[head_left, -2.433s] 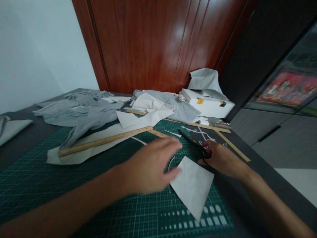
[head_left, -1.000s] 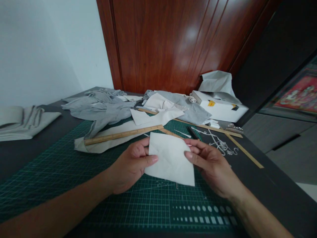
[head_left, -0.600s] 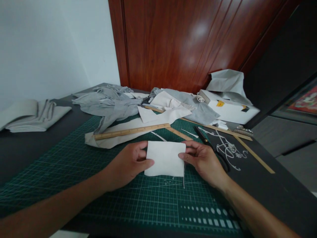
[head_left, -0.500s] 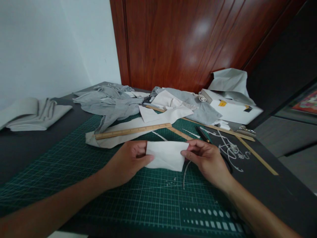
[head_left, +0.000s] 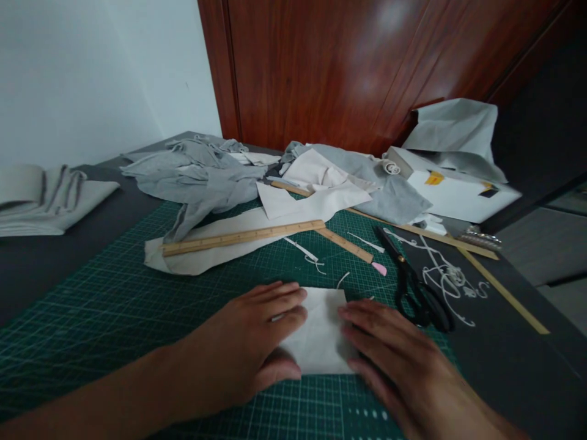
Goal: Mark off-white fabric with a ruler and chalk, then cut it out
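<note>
Both forearms reach forward from the lower edge of the view, bare to the wrist. The left hand (head_left: 250,348) lies palm down, fingers stretched out flat and close together, thumb tucked along its near side. The right hand (head_left: 394,360) lies palm down too, fingers extended and angled toward the left hand, fingertips nearly meeting.

Dim soft light; door (head_left: 358,67) glare; edges warped, blurred.
</note>
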### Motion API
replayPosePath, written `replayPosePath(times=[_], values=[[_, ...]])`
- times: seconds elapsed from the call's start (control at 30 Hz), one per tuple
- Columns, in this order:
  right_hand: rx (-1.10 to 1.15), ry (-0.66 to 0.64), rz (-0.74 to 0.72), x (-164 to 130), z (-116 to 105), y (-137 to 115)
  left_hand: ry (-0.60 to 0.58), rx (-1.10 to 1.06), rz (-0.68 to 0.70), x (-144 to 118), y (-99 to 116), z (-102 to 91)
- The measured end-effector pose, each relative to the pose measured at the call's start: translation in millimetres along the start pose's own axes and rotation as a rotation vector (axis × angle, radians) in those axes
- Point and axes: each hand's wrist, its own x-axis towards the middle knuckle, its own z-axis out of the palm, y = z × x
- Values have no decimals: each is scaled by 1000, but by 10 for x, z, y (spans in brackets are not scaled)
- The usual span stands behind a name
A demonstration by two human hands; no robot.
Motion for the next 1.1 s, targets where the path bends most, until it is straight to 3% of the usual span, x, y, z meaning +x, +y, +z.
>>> replayPosePath(times=[0.17, 0.37, 0.47, 0.6, 0.67, 0.73, 0.8, 0.87, 0.97, 1.1], values=[[-70, -123, -105, -19, -13, 24, -118, 24, 38, -70, 21, -12], [-15, 28, -121, 70, 27, 68, -72, 27, 118, -42, 90, -62], [145, 169, 48, 211, -21, 59, 34, -102, 65, 14, 45, -100], [336, 250, 435, 499, -190, 29, 255, -315, -315, 160, 18, -255], [466, 322, 588, 640, -236, 28, 382, -542, -453, 251, 30, -321], [626, 385, 692, 748, -219, 44, 444, -890, -502, 316, 42, -343], [761, 410, 752, 808, -150, 66, 423, -1165, -498, 339, 42, -325], [869, 423, 783, 820, -66, 84, 343, -1268, -494, 324, 35, -296], [1005, 429, 826, 781, 19, 95, 262, -1235, -524, 288, 25, -281], [1139, 414, 855, 734, 36, 121, 260, -1181, -522, 295, 29, -316]])
